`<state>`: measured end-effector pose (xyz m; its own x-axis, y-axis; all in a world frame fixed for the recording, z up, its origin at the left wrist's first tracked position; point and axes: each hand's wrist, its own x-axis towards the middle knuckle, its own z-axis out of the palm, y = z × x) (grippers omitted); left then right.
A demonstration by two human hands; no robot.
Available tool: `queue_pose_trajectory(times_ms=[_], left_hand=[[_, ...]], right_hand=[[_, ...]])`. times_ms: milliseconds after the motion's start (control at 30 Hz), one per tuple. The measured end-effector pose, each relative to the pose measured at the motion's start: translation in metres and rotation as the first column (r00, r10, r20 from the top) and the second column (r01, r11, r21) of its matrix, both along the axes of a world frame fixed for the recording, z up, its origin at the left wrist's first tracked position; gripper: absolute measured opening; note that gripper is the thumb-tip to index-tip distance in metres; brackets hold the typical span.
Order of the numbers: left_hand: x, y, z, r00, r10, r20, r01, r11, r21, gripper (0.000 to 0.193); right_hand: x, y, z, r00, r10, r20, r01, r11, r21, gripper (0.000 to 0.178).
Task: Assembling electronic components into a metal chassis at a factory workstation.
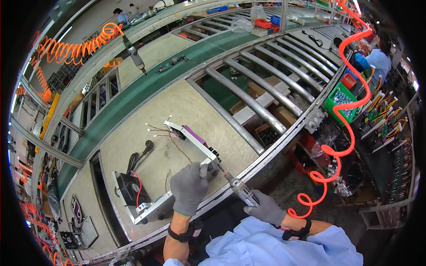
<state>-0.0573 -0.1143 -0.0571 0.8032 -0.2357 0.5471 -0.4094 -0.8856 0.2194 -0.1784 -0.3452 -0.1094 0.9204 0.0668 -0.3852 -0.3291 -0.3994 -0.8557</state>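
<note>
My left hand (190,186), in a grey glove, is curled over the near edge of an open metal chassis frame (155,209). My right hand (266,209), gloved alike, is wrapped round a silver air screwdriver (243,192). The driver's thin bit points up and left, its tip at the frame's side just right of my left fingers; whether it sits on a screw is too small to tell. A black fan (134,188) is at the frame's left end. A purple part (194,134) sits along its far arm, beside loose thin wires (162,130).
A black power plug (148,147) lies on the board inside the frame. Metal rollers (248,99) run off to the right. A coiled orange hose (350,133) hangs at the right, near a green bin (341,103). Another driver (135,58) hangs above the green belt (208,48).
</note>
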Motion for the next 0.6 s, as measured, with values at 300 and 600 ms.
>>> queue_pose_trajectory(times_ms=[300,600], left_hand=[[-0.003,0.0,0.001,1.0,-0.005,0.01,0.006,0.999,-0.036,0.022],[-0.106,-0.002,0.144,0.932,-0.111,-0.345,0.212,0.939,0.272,0.036]], right_hand=[[-0.003,0.002,0.002,0.999,0.0,-0.049,0.005,0.996,0.087,0.053],[-0.023,-0.023,0.006,0.996,0.089,-0.011,-0.089,0.992,-0.087,0.06]])
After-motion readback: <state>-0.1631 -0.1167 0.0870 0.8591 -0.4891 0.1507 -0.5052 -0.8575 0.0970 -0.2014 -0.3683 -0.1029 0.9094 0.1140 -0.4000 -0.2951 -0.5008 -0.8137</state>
